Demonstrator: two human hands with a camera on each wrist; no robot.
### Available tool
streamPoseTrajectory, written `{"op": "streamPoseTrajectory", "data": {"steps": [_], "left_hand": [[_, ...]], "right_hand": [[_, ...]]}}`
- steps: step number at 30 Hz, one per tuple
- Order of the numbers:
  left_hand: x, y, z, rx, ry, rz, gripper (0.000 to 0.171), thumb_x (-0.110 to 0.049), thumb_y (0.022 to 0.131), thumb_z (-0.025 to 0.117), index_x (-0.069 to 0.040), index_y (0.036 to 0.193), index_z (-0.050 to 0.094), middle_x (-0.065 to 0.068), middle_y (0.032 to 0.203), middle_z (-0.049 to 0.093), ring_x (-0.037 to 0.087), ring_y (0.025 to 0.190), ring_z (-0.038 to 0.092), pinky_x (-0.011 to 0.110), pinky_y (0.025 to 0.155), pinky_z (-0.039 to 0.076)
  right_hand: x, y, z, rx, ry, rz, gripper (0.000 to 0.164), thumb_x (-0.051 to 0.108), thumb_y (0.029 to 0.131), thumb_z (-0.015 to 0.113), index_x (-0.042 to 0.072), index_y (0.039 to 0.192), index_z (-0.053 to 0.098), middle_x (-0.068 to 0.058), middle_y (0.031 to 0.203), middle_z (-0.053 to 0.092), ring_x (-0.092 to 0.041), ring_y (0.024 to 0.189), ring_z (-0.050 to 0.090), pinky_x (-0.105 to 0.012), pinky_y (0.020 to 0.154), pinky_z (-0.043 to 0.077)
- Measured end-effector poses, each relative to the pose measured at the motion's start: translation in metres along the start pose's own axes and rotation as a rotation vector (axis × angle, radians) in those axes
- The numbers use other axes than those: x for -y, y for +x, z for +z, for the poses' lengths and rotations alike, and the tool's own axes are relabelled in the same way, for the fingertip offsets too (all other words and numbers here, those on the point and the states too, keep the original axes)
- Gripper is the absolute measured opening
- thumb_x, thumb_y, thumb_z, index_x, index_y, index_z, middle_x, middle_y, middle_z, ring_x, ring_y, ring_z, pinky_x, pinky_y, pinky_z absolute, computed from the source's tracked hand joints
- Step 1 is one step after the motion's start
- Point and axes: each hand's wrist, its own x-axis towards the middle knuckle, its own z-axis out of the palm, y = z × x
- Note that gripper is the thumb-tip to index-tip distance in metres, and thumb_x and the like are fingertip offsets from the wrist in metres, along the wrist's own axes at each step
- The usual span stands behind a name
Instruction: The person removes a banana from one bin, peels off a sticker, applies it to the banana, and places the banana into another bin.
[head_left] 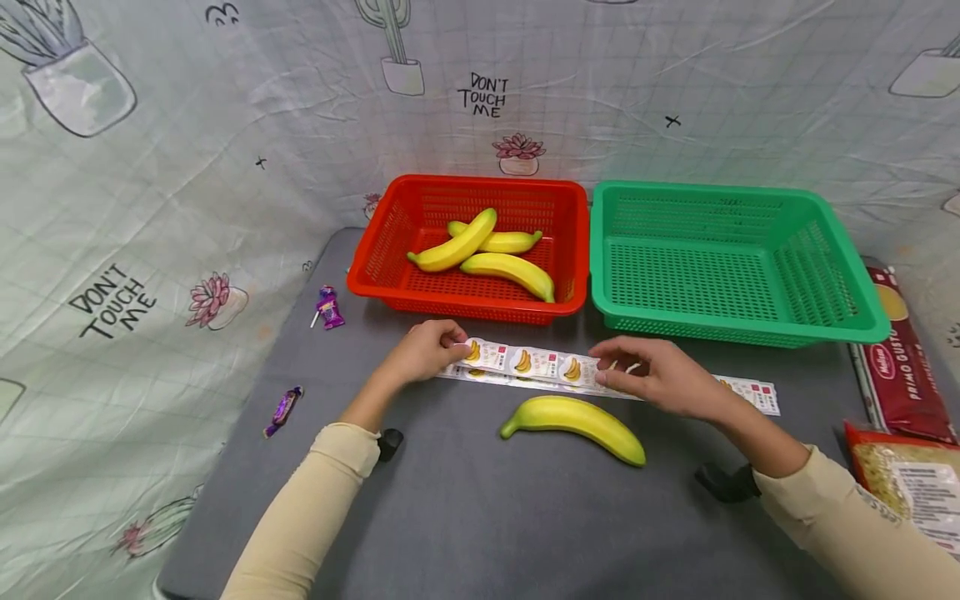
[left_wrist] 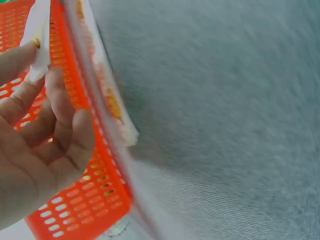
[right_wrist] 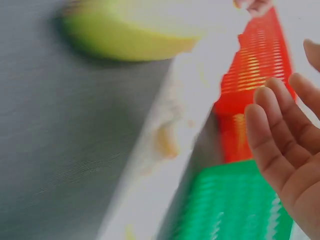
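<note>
My left hand (head_left: 429, 350) pinches the end of a white sticker strip (head_left: 525, 362) printed with bananas, just in front of the red basket. In the left wrist view, the strip's end (left_wrist: 41, 35) sits between thumb and fingertips. Another part of the sticker strip (head_left: 759, 397) lies on the table beneath and runs right under my right wrist. My right hand (head_left: 660, 377) hovers over the strip with bent fingers; in the right wrist view, thumb and fingertips (right_wrist: 257, 120) are apart with nothing between them. A single yellow banana (head_left: 573, 423) lies on the table nearer to me.
The red basket (head_left: 468, 308) holds 3 bananas. Right of it stands a green basket (head_left: 738, 333). Wrapped candies (head_left: 283, 410) lie on the left side of the grey table (head_left: 480, 517). Along the right edge are a red packet (head_left: 907, 367) and a clear-fronted food bag (head_left: 900, 475).
</note>
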Motion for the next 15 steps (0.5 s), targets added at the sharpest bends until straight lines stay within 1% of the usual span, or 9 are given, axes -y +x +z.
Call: {"op": "streamPoseTrajectory", "data": {"steps": [2,4,8,11,15], "left_hand": [[-0.004,-0.003,-0.001,0.025,-0.060,0.001,0.022,-0.028,0.094,0.073,-0.008,0.104,0.072,0.006,0.092,0.069,0.016,0.080,0.059,0.027,0.072,0.045],[-0.009,-0.005,-0.001,0.042,-0.105,0.014,0.023,-0.028,0.095,0.072,-0.008,0.105,0.072,0.006,0.091,0.069,0.015,0.078,0.057,0.026,0.069,0.044],[-0.019,-0.011,0.000,0.059,-0.167,0.047,0.022,-0.027,0.096,0.072,-0.006,0.105,0.072,0.005,0.088,0.067,0.014,0.075,0.056,0.025,0.067,0.045],[-0.025,-0.014,0.002,0.067,-0.202,0.062,0.023,-0.027,0.096,0.071,-0.006,0.105,0.072,0.004,0.087,0.068,0.013,0.074,0.057,0.026,0.066,0.046],[-0.030,-0.018,0.003,0.078,-0.239,0.073,0.022,-0.028,0.097,0.071,-0.007,0.105,0.071,0.004,0.087,0.069,0.013,0.074,0.059,0.026,0.067,0.047]], "right_hand": [[0.012,0.015,-0.003,-0.019,-0.004,-0.008,0.032,0.026,0.098,0.070,0.009,0.125,0.069,-0.004,0.107,0.072,-0.016,0.092,0.063,-0.027,0.078,0.056],[0.022,0.031,-0.002,-0.017,0.004,-0.026,0.027,0.025,0.098,0.069,0.010,0.120,0.071,-0.005,0.105,0.074,-0.018,0.088,0.064,-0.027,0.075,0.055],[0.042,0.060,0.008,0.012,-0.010,-0.065,0.019,0.023,0.098,0.070,0.011,0.111,0.075,-0.007,0.097,0.075,-0.017,0.076,0.062,-0.030,0.068,0.052],[0.055,0.076,0.017,0.029,-0.061,-0.098,0.015,0.020,0.097,0.071,0.011,0.107,0.076,-0.004,0.091,0.075,-0.014,0.069,0.058,-0.030,0.065,0.050],[0.066,0.088,0.027,0.046,-0.119,-0.119,0.015,0.018,0.095,0.072,0.009,0.106,0.077,0.000,0.087,0.074,-0.011,0.069,0.059,-0.028,0.065,0.052]]}}
